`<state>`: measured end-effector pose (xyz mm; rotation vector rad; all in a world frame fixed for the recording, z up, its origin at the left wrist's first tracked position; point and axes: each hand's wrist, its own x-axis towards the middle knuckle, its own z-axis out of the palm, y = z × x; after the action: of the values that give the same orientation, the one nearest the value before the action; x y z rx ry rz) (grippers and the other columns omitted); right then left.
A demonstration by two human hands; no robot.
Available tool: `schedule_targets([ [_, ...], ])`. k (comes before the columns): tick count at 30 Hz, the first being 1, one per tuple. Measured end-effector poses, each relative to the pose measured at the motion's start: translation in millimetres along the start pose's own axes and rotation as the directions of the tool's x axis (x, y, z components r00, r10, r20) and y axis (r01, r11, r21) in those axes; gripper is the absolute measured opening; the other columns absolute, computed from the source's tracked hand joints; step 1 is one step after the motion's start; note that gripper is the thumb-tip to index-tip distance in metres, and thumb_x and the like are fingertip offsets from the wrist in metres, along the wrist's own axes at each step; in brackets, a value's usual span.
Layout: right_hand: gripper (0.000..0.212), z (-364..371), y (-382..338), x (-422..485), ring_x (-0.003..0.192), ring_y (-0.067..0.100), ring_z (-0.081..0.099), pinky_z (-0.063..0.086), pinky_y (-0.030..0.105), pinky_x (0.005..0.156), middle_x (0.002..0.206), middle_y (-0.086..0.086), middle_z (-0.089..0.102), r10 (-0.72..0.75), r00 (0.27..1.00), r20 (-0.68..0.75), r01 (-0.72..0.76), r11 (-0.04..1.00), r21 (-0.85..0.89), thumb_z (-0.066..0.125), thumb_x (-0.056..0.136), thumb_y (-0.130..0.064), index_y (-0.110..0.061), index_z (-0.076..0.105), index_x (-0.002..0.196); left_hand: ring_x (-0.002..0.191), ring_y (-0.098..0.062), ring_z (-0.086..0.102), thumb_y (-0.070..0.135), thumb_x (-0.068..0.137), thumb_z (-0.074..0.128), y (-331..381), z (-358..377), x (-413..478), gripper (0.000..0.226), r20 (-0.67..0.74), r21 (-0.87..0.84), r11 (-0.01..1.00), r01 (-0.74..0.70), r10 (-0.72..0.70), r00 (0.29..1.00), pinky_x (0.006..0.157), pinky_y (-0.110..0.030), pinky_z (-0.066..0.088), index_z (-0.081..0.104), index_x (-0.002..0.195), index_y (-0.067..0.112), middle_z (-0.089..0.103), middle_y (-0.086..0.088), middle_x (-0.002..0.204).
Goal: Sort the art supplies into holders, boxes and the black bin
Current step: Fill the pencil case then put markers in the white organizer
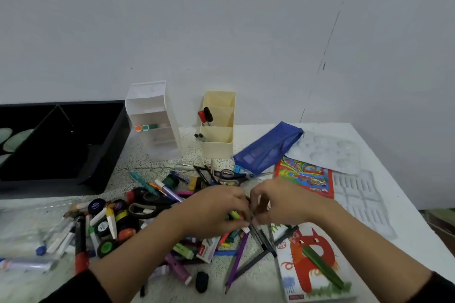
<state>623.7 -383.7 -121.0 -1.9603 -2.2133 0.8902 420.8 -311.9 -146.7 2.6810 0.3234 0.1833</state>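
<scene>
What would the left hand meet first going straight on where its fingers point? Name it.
Probably the right hand: the left hand, curled round a yellow-green marker, points rightward at it, the two nearly touching; depth is unclear.

Both my forearms (138, 261) reach in from the bottom corners and converge. My left hand (214, 209) curls round a yellow-green marker (235, 215). My right hand (283, 204) meets it fingertip to fingertip, fingers bent; whether it grips anything I cannot tell.
</scene>
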Motion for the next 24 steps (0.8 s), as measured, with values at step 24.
schedule_targets([
  [24, 0.016, -7, 13, -27, 0.047, 0.015, 0.033, 0.024, 0.025, 0.045, 0.069, 0.013, 0.063, 0.201, 0.975, -0.098, -0.028, 0.544, 0.839, 0.055, 0.089, 0.002, -0.003, 0.064, 0.101, 0.081, -0.006, 0.052, 0.040, 0.100, 0.054, 18, 21, 6, 0.016, -0.316, 0.127, 0.987, 0.098, -0.053, 0.947, 0.073, -0.027, 0.046, 0.060, 0.104, 0.026, 0.056, 0.014, 0.101],
])
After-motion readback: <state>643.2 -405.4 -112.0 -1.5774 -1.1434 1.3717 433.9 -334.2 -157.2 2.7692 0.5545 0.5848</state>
